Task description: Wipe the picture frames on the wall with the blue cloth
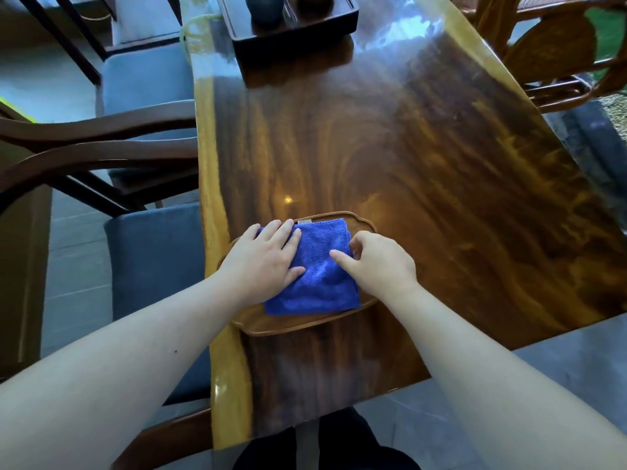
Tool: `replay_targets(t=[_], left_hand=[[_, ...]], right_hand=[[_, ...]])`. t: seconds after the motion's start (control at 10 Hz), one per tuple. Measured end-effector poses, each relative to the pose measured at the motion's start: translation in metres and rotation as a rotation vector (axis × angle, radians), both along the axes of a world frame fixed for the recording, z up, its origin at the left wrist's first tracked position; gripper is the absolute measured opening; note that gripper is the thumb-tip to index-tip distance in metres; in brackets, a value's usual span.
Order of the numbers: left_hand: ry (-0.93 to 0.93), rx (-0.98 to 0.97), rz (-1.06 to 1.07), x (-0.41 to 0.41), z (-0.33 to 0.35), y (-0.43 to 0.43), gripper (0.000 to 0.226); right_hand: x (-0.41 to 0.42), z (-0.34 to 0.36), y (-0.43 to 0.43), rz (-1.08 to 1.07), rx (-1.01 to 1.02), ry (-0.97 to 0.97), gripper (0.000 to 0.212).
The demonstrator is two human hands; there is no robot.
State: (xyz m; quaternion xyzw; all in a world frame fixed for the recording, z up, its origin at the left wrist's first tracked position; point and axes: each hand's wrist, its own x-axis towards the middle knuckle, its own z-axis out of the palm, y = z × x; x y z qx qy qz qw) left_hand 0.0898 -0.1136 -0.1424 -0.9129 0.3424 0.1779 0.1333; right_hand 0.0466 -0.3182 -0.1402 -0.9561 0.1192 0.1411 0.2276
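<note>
Glossy wooden table (424,157), folded blue cloth (319,276) lying flat, long axis near-to-far, both hands on it

Daylight is being reflected as pale glare off the far end of the glossy table (424,137), a small bright spot is being mirrored mid-surface, and edges are being bent by wide-angle distortion

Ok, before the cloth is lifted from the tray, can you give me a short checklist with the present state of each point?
1. Blue cloth lies folded on the wooden tray: ok.
2. Left hand rests flat on the cloth: ok.
3. Right hand pinches the cloth's right edge: cannot tell, fingertips hidden.
4. Tray sits fully on the table: ok.
5. Black tray at the far end is well apart from the cloth: ok.
6. Picture frames on the wall in sight: not ok, none in view.
</note>
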Motion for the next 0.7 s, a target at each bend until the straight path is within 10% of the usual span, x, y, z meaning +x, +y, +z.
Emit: replay_targets(t=[0.3, 0.7], left_hand=[[-0.013, -0.037, 0.215, -0.026, -0.003, 0.003, 0.09], [-0.336, -0.001, 0.15, -0.037, 0.092, 0.041, 0.09]], right_hand=[[0.01, -0.013, -0.006, 0.189, -0.082, -0.213, 0.027], [0.014, 0.078, -0.005, 0.743, -0.31, -0.464, 0.089]])
